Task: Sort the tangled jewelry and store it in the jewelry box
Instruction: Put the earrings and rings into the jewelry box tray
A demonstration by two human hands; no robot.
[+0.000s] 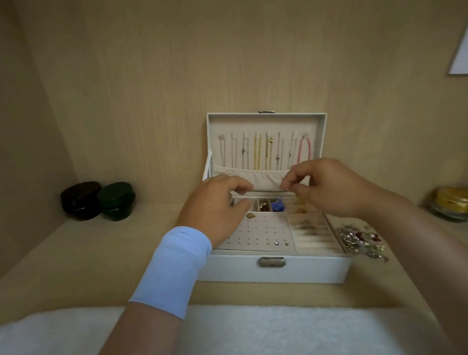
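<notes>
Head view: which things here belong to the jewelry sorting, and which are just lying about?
In the job: jewelry box, hung necklaces in its lid, tangled jewelry pile right of the box, left hand, right hand.
Lying about: black jar, green jar, gold-lidded tins, white cloth, paper sheet on the wall.

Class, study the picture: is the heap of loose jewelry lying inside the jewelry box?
No, the heap of loose jewelry lies outside the jewelry box, just past its right end wall.
</notes>
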